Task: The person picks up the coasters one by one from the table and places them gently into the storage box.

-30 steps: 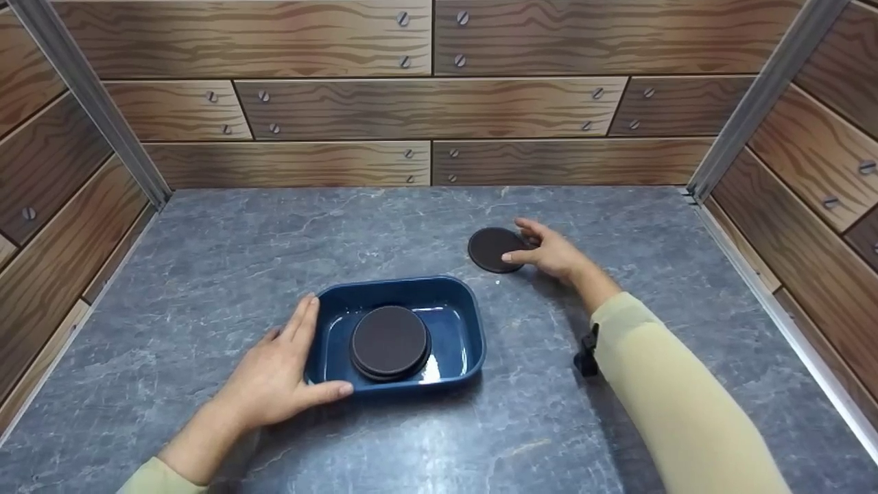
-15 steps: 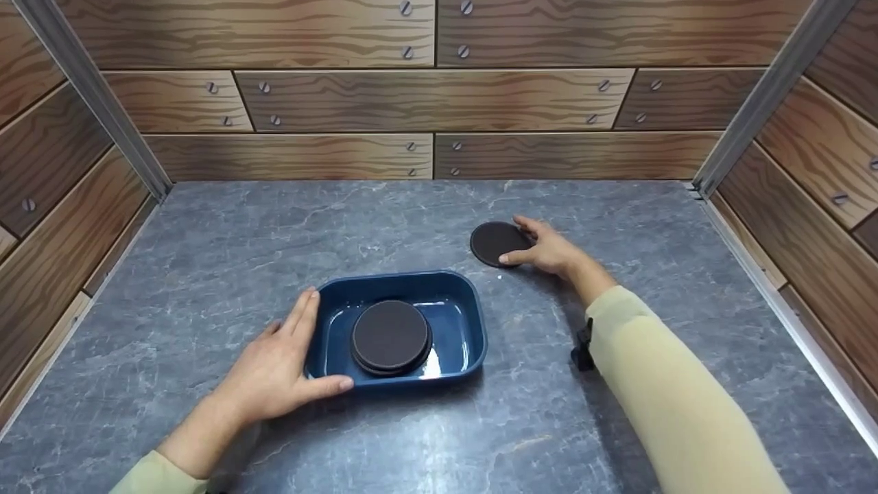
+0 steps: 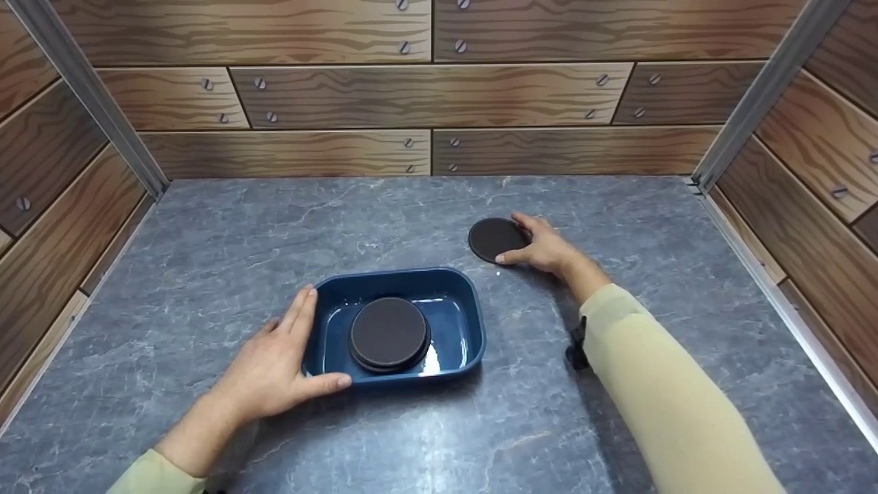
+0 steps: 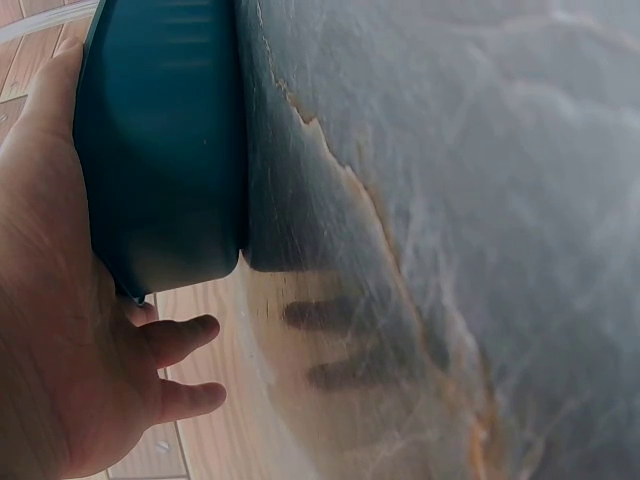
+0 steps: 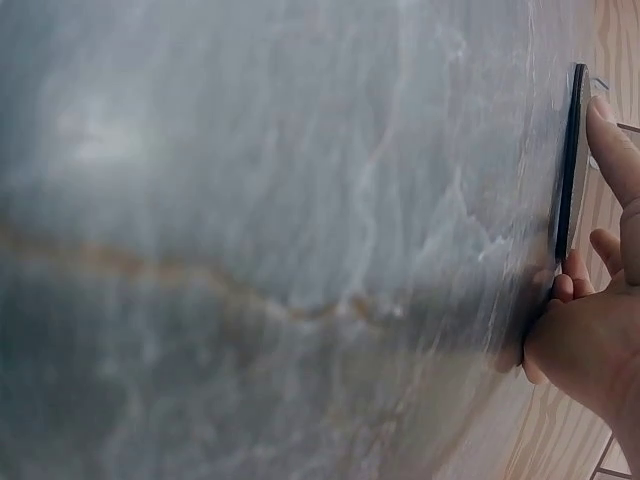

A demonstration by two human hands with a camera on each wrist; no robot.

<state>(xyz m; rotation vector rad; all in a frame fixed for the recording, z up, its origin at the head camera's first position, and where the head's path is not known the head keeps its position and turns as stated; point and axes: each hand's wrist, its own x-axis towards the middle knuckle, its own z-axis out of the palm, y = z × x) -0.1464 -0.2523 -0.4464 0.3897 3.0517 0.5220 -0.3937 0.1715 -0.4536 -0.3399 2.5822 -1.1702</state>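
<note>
A blue rectangular baking dish (image 3: 453, 336) stands on the table with a small stack of dark round coasters (image 3: 388, 332) inside, left of its middle. My left hand (image 3: 271, 374) lies around the dish's left end, long fingers straight along the side and thumb on the front rim. In the left wrist view that hand (image 4: 70, 300) is against the dish's outer wall (image 4: 165, 150), two fingers reaching free of it. Behind and right of the dish, my right hand (image 3: 545, 245) holds another dark round coaster (image 3: 492, 240) by its edge. The right wrist view shows this coaster (image 5: 573, 165) edge-on at the table.
The grey marbled tabletop (image 3: 274, 233) is bounded by wood-patterned panels (image 3: 329, 152) at the back and both sides. Metal posts (image 3: 103, 110) stand in the rear corners. A black wrist device (image 3: 577, 348) hangs below my right sleeve.
The right hand's fingers and thumb have drawn slightly farther over the coaster's edge. Left hand, dish and stack keep their places; the whole view has shifted a little.
</note>
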